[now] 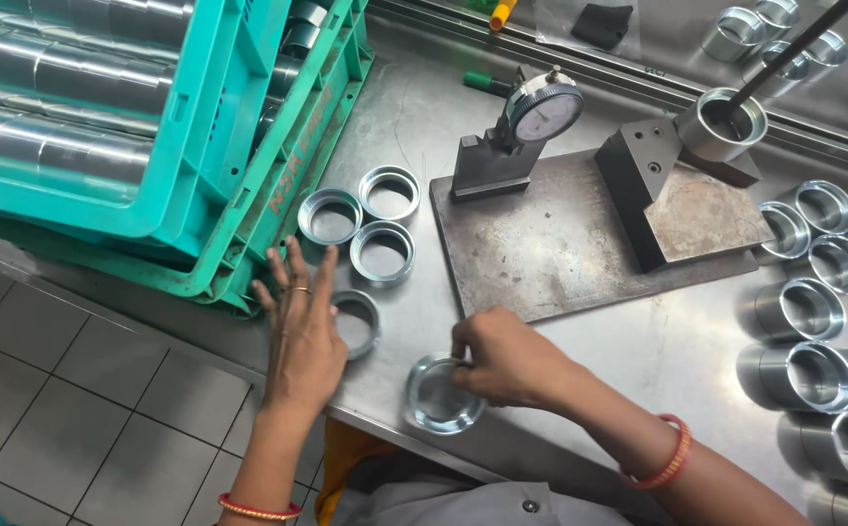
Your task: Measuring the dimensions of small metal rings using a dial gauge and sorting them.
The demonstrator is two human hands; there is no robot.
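Head view: a person's two bare hands over a steel surface [580, 331].
Right hand [507, 358]: fingers clamped on the rim of a shiny round metal ring [438, 397] near the surface's front edge.
Left hand [302, 326]: fingers spread apart, flat, partly covering a second metal ring [363, 317].
Nearby: three similar rings [385, 248] beside stacked green plastic crates [248, 195]; a dial gauge on a dark steel plate [541, 117].

Glossy metal rings [382, 251], matt steel table [638, 351], plastic crates [200, 185].

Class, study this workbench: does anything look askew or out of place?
The stacked teal crates sit tilted and overhang the table edge. The ring under the right hand also pokes past that edge.
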